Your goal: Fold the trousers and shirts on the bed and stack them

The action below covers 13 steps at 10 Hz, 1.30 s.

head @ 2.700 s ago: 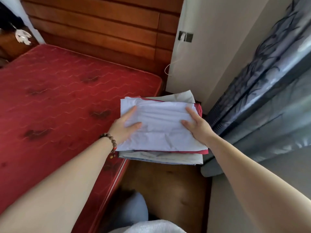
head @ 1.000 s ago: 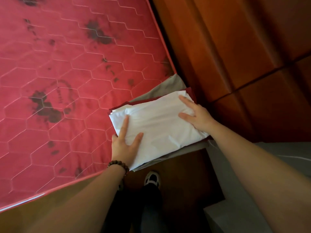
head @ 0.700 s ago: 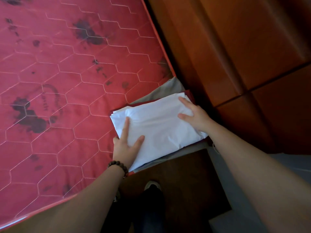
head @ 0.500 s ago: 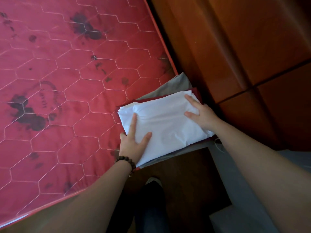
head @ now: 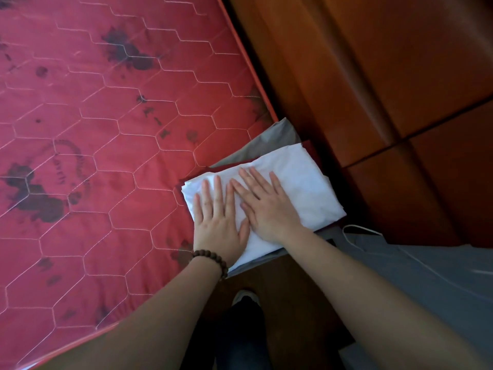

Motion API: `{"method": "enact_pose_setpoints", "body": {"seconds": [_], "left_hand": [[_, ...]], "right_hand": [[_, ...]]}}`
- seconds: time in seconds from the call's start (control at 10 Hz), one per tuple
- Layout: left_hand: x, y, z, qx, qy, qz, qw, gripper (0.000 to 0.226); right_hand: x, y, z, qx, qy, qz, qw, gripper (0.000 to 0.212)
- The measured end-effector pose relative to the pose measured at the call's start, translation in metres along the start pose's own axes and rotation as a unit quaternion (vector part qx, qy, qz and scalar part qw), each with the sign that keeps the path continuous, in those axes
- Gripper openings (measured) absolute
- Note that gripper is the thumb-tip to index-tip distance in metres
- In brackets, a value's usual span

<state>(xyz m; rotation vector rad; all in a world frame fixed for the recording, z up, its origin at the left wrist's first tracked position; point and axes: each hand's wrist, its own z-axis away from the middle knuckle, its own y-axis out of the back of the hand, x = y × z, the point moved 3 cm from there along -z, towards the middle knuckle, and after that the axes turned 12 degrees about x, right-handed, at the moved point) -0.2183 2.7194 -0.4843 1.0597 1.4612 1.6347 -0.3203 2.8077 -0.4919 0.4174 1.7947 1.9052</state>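
Head view: both hands, left (head: 217,222) and right (head: 266,206), flat with fingers spread, gripping nothing, on stack (head: 301,180) at mattress (head: 106,129) corner.

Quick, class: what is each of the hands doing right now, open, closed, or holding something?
Left hand: open, palm flat on the white folded garment, holding nothing.
Right hand: open, fingers spread, pressed flat on the same garment, holding nothing.

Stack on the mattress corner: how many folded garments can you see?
3 visible: white one on top under both hands, dark red one beneath it, grey one at the bottom, poking out toward the headboard. More may be hidden.
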Motion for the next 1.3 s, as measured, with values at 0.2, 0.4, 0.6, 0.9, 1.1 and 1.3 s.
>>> {"method": "enact_pose_setpoints", "body": {"seconds": [0.2,0.4,0.6,0.9,1.1,1.3], "left_hand": [[-0.001,-0.016,0.0,0.0,0.003,0.012,1.0,0.095],[0.003,-0.023,-0.001,0.003,0.022,0.025,0.999,0.101],[-0.007,-0.019,0.001,0.015,0.035,0.062,0.997,0.092],[-0.023,-0.014,0.006,0.038,0.019,0.075,0.996,0.093],[-0.034,0.025,0.017,-0.048,0.0,0.041,0.998,0.088],[-0.034,0.132,0.029,-0.094,-0.071,0.048,0.992,0.084]], "right_hand": [[0.069,0.003,0.007,0.05,-0.052,0.041,0.997,0.067],[0.084,-0.006,0.009,0.057,-0.122,-0.011,0.991,0.061],[0.085,-0.003,0.011,0.024,-0.113,-0.001,0.993,0.061],[0.078,0.006,0.021,0.05,-0.124,0.078,0.988,0.062],[0.052,0.046,0.051,0.051,-0.197,0.006,0.979,0.06],[-0.012,0.143,0.096,0.079,-0.274,-0.093,0.954,0.057]]}}
